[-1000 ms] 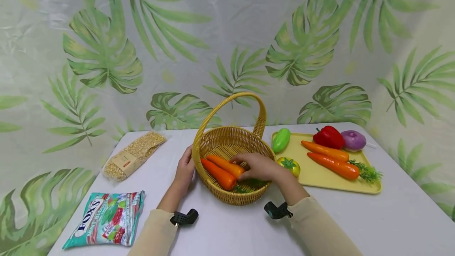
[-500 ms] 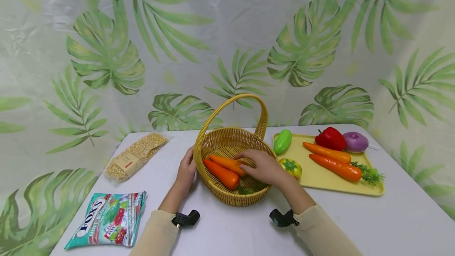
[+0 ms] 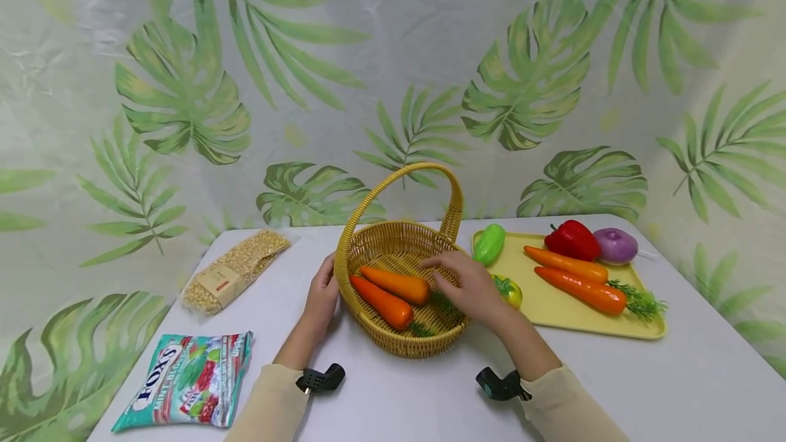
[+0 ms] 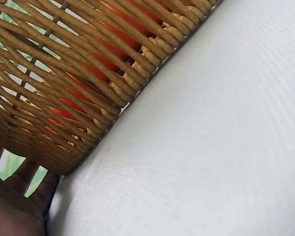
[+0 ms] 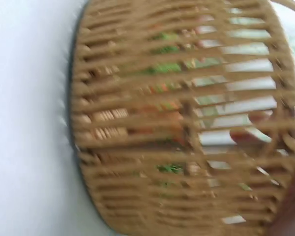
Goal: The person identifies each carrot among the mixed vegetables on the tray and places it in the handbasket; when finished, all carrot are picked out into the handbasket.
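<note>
In the head view, two orange carrots (image 3: pixel 399 285) with green tops lie side by side in a wicker basket (image 3: pixel 408 345) with a tall arched handle. My left hand (image 3: pixel 321 299) rests against the basket's left outer side; in the left wrist view its spread fingers touch the weave (image 4: pixel 44 93). Over the basket's right rim is my right hand (image 3: pixel 469 288), fingers loosely bent and apart, with nothing between them. The right wrist view, blurred, shows the basket's outer wall (image 5: pixel 137 123), with part of the hand at its right edge.
Right of the basket, a yellow tray (image 3: pixel 528 299) carries a green vegetable (image 3: pixel 489 244), a tomato (image 3: pixel 508 290), two carrots (image 3: pixel 580 288), a red pepper (image 3: pixel 572 240) and a purple onion (image 3: pixel 616 245). At left lie a bag of corn kernels (image 3: pixel 236 271) and a teal candy bag (image 3: pixel 184 379).
My right hand has let go of the upper carrot in the basket and moved right and slightly up, toward the basket's right rim. My left hand has stayed at the basket's side.
</note>
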`<state>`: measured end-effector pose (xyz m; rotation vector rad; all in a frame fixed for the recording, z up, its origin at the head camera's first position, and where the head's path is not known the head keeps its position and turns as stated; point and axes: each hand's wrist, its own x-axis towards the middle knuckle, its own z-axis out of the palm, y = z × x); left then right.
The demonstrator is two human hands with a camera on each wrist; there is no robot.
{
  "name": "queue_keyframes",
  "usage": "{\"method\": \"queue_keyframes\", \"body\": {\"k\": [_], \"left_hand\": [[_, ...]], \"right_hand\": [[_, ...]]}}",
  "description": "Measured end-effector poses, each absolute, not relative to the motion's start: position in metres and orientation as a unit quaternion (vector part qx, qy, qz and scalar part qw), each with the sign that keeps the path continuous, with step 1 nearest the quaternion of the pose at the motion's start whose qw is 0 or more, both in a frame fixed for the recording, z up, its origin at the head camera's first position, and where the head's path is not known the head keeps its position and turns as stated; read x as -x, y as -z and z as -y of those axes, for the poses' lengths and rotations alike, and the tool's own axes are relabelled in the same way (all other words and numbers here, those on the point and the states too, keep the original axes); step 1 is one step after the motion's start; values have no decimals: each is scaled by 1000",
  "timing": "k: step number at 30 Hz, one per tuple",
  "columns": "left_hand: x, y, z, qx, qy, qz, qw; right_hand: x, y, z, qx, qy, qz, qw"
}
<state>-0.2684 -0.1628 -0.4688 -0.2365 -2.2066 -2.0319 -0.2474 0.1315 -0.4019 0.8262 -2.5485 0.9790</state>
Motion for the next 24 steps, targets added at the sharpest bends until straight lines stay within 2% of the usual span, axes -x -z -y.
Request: {"method": "queue_keyframes", "body": {"k": [18,24], "left_hand": [[266,466,159,65,665,740,82],[266,466,161,63,667,739,75]], "right_hand": [[244,363,-205,-229,-346,909,30],[244,360,-229,-223,-348,911,13]]}}
